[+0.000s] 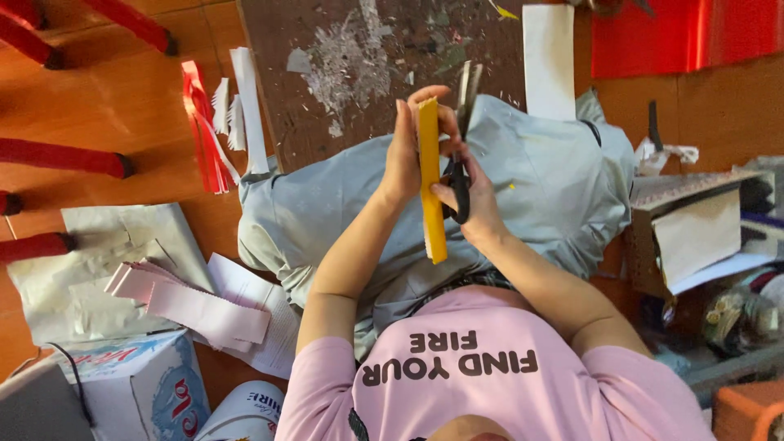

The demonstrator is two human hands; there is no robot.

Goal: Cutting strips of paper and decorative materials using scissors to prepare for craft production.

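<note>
- Left hand (404,155) holds a folded yellow paper strip (431,180) upright above the lap; fingers pinch its upper part, fingertips curled over the top edge.
- Right hand (474,200) grips black-handled scissors (460,147), fingers closed through the loops; blades point away from the body, just beside the strip's right edge.
- The strip's lower end hangs free between the two wrists.
- Grey trousers (539,180) lie beneath both hands.
- Brown board (310,98) ahead of the knees, littered with paper scraps.
- Red fringed paper (204,131) and white fringed strips (241,106) on the floor to the left.
- Pink paper pieces (196,306) lie near the left elbow.
</note>
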